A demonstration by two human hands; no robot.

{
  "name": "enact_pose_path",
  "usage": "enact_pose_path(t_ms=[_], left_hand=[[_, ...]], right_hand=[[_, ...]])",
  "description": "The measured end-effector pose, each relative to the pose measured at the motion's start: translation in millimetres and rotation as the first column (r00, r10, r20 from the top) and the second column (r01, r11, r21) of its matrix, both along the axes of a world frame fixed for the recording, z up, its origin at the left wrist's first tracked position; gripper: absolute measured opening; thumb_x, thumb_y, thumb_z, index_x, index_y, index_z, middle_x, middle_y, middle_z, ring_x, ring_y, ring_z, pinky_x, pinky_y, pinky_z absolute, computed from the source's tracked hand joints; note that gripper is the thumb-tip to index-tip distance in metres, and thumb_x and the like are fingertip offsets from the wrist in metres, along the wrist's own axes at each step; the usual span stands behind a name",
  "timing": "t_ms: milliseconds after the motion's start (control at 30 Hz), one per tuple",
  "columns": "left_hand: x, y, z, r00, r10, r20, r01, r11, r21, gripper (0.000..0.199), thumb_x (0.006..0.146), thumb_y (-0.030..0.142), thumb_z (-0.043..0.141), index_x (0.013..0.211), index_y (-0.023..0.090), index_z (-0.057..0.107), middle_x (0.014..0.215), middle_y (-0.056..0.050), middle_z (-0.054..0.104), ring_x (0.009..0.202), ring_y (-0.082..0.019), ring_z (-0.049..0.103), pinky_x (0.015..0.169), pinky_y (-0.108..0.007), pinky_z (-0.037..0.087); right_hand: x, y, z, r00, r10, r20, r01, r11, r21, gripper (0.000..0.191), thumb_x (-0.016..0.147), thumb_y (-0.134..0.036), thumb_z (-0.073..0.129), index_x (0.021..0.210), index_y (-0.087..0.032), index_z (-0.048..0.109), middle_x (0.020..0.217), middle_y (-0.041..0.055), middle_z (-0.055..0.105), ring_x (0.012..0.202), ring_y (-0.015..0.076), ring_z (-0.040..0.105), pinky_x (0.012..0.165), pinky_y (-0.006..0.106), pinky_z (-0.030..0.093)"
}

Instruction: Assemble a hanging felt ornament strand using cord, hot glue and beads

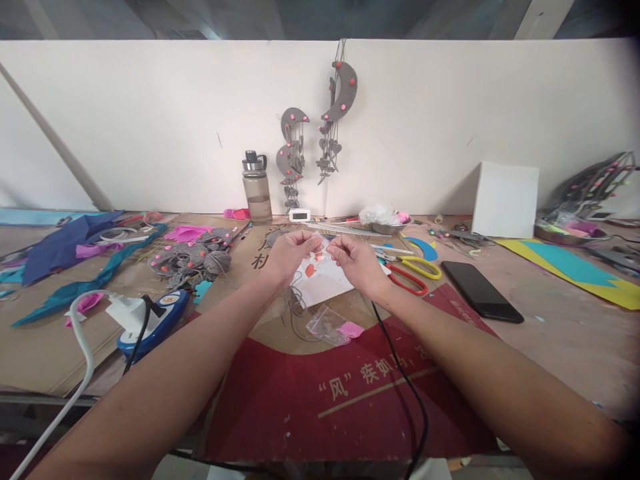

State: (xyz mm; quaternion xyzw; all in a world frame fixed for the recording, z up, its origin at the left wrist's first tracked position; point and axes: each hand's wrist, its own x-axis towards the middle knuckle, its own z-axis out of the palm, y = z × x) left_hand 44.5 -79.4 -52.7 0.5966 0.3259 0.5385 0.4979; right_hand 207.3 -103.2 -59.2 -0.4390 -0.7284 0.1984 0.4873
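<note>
Both hands meet over the middle of the table, fingertips close together. Between them is a small clear plastic bag (325,243) with orange bits showing. My left hand (293,253) pinches its left side. My right hand (356,259) is closed on the right side, thumb against forefinger. Below lies a white sheet of paper (325,287) with an orange scrap (310,270) on it. Grey cord (296,303) curls by the paper's left edge. Nearer me rests another clear bag (325,325) with a pink piece (351,330).
Red-handled scissors (407,280) and yellow-handled scissors (423,267) lie right of my hands, then a black phone (481,291). At left are grey yarn pieces (193,257) and a blue power strip (155,323). A bottle (257,190) and white clock (299,215) stand behind.
</note>
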Motion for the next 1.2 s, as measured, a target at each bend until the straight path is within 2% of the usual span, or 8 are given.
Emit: enact_pose_path(t_ms=[200,400,500,633,833,933,1067,1200], left_hand=[[-0.7,0.4,0.5,0.998,-0.055,0.007,0.056,0.988,-0.142,0.032,0.059,0.041,0.080,0.072,0.015,0.067,0.067,-0.002,0.064,0.055,-0.010,0.051,0.054,-0.024,0.039],[-4.4,-0.9,2.1,0.992,-0.036,-0.119,0.037,0.999,0.004,0.020,0.068,0.034,0.072,0.066,0.015,0.066,0.064,-0.003,0.063,0.058,-0.010,0.050,0.057,-0.023,0.038],[-4.0,-2.5,3.8,0.989,-0.036,-0.147,0.043,0.998,0.041,0.021,0.069,0.034,0.071,0.063,0.015,0.065,0.062,-0.002,0.062,0.059,-0.010,0.050,0.059,-0.024,0.038],[-1.9,-3.2,5.1,0.996,-0.022,-0.084,0.021,1.000,-0.012,0.027,0.063,0.038,0.077,0.065,0.014,0.066,0.063,-0.002,0.063,0.060,-0.011,0.052,0.060,-0.024,0.040],[-1.8,2.3,3.2,0.994,-0.046,0.097,0.059,0.989,-0.135,0.031,0.060,0.040,0.080,0.076,0.016,0.069,0.069,-0.002,0.065,0.059,-0.011,0.055,0.058,-0.024,0.043],[-2.7,4.5,1.6,0.996,-0.025,0.080,0.035,0.992,-0.125,0.027,0.059,0.037,0.081,0.071,0.016,0.069,0.067,-0.001,0.065,0.057,-0.011,0.055,0.057,-0.024,0.043],[-2.5,4.7,-1.0,1.000,-0.027,0.004,0.027,0.997,-0.075,0.023,0.064,0.037,0.077,0.075,0.017,0.071,0.069,-0.002,0.066,0.059,-0.011,0.056,0.057,-0.024,0.043],[-1.7,3.6,-2.6,0.999,-0.007,-0.046,0.005,0.999,-0.033,0.025,0.065,0.037,0.076,0.078,0.016,0.072,0.074,-0.003,0.067,0.064,-0.011,0.056,0.060,-0.024,0.042]], right_hand=[[2.2,-0.5,1.9,0.999,-0.031,0.013,0.030,0.998,0.046,0.014,0.082,-0.030,0.055,0.072,-0.020,0.054,0.066,-0.0013,0.053,0.062,0.0130,0.045,0.060,0.027,0.034],[-0.7,-0.9,-3.0,0.999,-0.041,0.002,0.041,0.998,0.042,0.012,0.082,-0.030,0.055,0.074,-0.020,0.052,0.067,-0.0009,0.052,0.062,0.0136,0.045,0.059,0.027,0.035],[-0.7,-0.7,-4.4,0.997,-0.053,0.049,0.049,0.996,0.074,0.011,0.083,-0.028,0.053,0.075,-0.021,0.052,0.068,-0.0003,0.053,0.064,0.0143,0.046,0.061,0.028,0.036],[0.2,-0.1,-3.2,0.994,-0.069,0.080,0.061,0.994,0.094,0.014,0.086,-0.028,0.050,0.074,-0.021,0.052,0.070,0.0001,0.054,0.067,0.0150,0.047,0.065,0.029,0.036],[2.2,1.2,-0.8,0.998,-0.037,-0.047,0.035,0.999,-0.034,0.015,0.085,-0.035,0.054,0.080,-0.021,0.054,0.065,-0.0028,0.052,0.061,0.0130,0.047,0.062,0.027,0.037],[3.6,1.1,-1.2,0.995,0.025,-0.096,-0.031,0.998,-0.059,0.022,0.087,-0.043,0.052,0.091,-0.021,0.053,0.069,-0.0027,0.053,0.062,0.0127,0.049,0.060,0.026,0.040],[4.1,0.7,-1.7,0.998,0.050,-0.043,-0.051,0.998,-0.023,0.033,0.091,-0.050,0.042,0.081,-0.021,0.052,0.073,-0.0002,0.055,0.068,0.0131,0.051,0.064,0.026,0.040],[2.8,2.3,-3.3,0.999,0.012,-0.052,-0.014,0.999,-0.040,0.027,0.086,-0.045,0.052,0.076,-0.020,0.055,0.067,-0.0015,0.054,0.065,0.0133,0.048,0.063,0.026,0.038]])
